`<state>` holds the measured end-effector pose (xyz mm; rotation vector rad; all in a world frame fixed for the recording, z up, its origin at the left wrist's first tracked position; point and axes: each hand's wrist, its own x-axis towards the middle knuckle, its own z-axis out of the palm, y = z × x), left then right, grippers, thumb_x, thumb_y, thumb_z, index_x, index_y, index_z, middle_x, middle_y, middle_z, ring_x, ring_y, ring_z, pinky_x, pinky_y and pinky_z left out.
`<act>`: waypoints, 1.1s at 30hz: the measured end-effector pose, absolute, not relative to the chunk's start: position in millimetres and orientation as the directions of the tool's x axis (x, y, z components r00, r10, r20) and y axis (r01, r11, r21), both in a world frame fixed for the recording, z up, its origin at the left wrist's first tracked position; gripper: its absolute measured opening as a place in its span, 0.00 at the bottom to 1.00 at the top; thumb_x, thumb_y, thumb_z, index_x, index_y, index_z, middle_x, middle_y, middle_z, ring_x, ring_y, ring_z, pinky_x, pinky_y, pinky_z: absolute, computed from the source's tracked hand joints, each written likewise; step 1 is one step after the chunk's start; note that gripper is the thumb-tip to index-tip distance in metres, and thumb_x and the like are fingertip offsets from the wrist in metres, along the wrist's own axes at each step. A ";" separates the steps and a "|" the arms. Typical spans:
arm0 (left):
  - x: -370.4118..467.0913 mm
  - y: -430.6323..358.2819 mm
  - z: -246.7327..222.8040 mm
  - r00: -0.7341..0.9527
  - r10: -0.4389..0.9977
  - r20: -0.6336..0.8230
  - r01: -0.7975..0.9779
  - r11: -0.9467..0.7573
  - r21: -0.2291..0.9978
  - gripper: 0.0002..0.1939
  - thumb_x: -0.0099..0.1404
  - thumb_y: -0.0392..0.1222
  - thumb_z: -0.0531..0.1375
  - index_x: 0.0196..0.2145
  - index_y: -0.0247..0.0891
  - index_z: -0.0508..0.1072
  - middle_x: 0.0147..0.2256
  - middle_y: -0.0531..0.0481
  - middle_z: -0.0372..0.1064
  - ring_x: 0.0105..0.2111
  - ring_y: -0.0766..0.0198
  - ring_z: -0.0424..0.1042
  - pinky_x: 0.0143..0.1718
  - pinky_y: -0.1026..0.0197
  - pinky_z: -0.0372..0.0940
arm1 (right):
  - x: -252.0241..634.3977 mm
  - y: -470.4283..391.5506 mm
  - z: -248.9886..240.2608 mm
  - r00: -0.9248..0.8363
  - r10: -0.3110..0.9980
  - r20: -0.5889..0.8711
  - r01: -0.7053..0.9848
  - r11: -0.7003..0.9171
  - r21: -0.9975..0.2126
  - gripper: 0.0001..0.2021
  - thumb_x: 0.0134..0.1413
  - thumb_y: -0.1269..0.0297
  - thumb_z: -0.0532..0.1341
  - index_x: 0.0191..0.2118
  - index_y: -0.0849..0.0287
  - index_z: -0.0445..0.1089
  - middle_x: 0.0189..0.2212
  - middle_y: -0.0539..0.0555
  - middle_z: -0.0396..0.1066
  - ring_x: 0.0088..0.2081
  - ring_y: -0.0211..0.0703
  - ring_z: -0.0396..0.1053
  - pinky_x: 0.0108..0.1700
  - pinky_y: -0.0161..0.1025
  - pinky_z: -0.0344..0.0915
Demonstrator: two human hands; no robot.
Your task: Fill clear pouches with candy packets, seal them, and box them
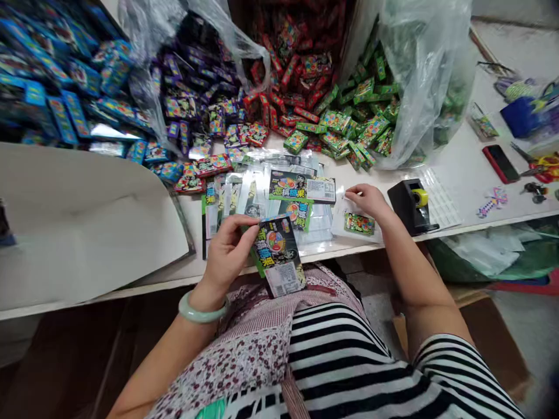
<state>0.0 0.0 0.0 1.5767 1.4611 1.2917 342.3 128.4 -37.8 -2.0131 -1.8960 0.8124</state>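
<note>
My left hand (227, 247) is closed on a black and green printed card (279, 250), thumb on its front, tilted in front of the table edge. A white label covers the card's lower part. To the right, my right hand (369, 201) pinches the top edge of a clear plastic bag (341, 230) lying on the table. A small green candy packet (359, 224) shows in or under that bag; which one I cannot tell. Between my hands lie overlapping clear bags (318, 235) and more printed cards (288, 185).
Heaps of blue boxes (74, 110), purple boxes (183, 107), red boxes (283, 75) and green boxes (371, 128) line the back. A black tape dispenser (406, 206) stands right of my right hand, near a red-edged phone (501, 163) and scissors (541, 166). White board (87, 227) lies left.
</note>
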 end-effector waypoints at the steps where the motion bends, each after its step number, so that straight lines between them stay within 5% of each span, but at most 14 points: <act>1: 0.5 0.2 0.4 -0.088 0.966 0.241 0.370 -0.193 0.909 0.04 0.66 0.42 0.60 0.38 0.41 0.73 0.36 0.52 0.72 0.38 0.65 0.72 0.40 0.62 0.68 | 339.5 129.3 -37.7 -0.022 0.979 -0.205 0.853 -0.089 -0.515 0.11 0.54 0.59 0.64 0.38 0.60 0.79 0.40 0.58 0.78 0.39 0.46 0.72 0.44 0.41 0.65; 6: 1.8 0.7 1.1 -0.061 0.957 0.283 0.391 -0.238 0.889 0.05 0.67 0.42 0.60 0.38 0.41 0.73 0.36 0.51 0.72 0.37 0.64 0.72 0.39 0.61 0.68 | 336.7 128.2 -38.0 -0.048 0.974 -0.220 0.774 -0.103 -0.625 0.05 0.48 0.62 0.65 0.29 0.58 0.73 0.30 0.53 0.75 0.34 0.43 0.70 0.40 0.40 0.66; 11: 4.8 2.6 -2.7 -0.049 0.941 0.335 0.344 -0.299 0.890 0.04 0.65 0.42 0.62 0.38 0.40 0.72 0.34 0.52 0.70 0.35 0.66 0.71 0.37 0.63 0.66 | 344.7 110.8 -19.4 -0.018 0.928 -0.372 0.428 -0.329 -0.842 0.18 0.43 0.49 0.68 0.28 0.56 0.65 0.27 0.50 0.68 0.31 0.40 0.69 0.34 0.38 0.68; 15: 12.9 5.0 -0.2 -0.009 0.933 0.360 0.346 -0.335 0.877 0.04 0.65 0.41 0.62 0.37 0.40 0.70 0.32 0.53 0.69 0.33 0.67 0.69 0.35 0.64 0.65 | 310.3 89.0 31.0 -0.280 0.950 -0.135 0.355 -0.028 -0.934 0.18 0.46 0.46 0.68 0.28 0.57 0.68 0.30 0.51 0.69 0.33 0.38 0.66 0.40 0.39 0.66; 21: 18.0 0.2 12.3 0.071 0.903 0.423 0.314 -0.422 0.850 0.02 0.67 0.38 0.60 0.37 0.41 0.69 0.32 0.54 0.68 0.33 0.68 0.68 0.35 0.64 0.64 | 217.0 72.5 92.3 -0.729 0.684 -0.009 0.305 0.314 -0.899 0.16 0.55 0.49 0.63 0.28 0.58 0.69 0.31 0.54 0.71 0.36 0.42 0.67 0.42 0.42 0.64; 26: 10.4 -6.7 12.6 0.071 0.911 0.405 0.279 -0.408 0.869 0.02 0.70 0.39 0.56 0.38 0.40 0.68 0.34 0.52 0.68 0.35 0.66 0.69 0.40 0.61 0.66 | 187.5 80.0 86.3 -0.752 0.636 -0.170 0.414 0.256 -0.874 0.18 0.53 0.46 0.61 0.27 0.58 0.67 0.25 0.50 0.65 0.28 0.37 0.60 0.32 0.38 0.58; 33: 7.3 -4.2 10.6 0.071 0.927 0.368 0.228 -0.374 0.899 0.09 0.72 0.48 0.55 0.38 0.40 0.68 0.33 0.52 0.68 0.34 0.65 0.68 0.39 0.60 0.66 | 186.9 85.9 82.4 -0.722 0.643 -0.256 0.473 0.188 -0.861 0.20 0.49 0.43 0.64 0.27 0.57 0.67 0.24 0.50 0.66 0.27 0.37 0.59 0.30 0.37 0.56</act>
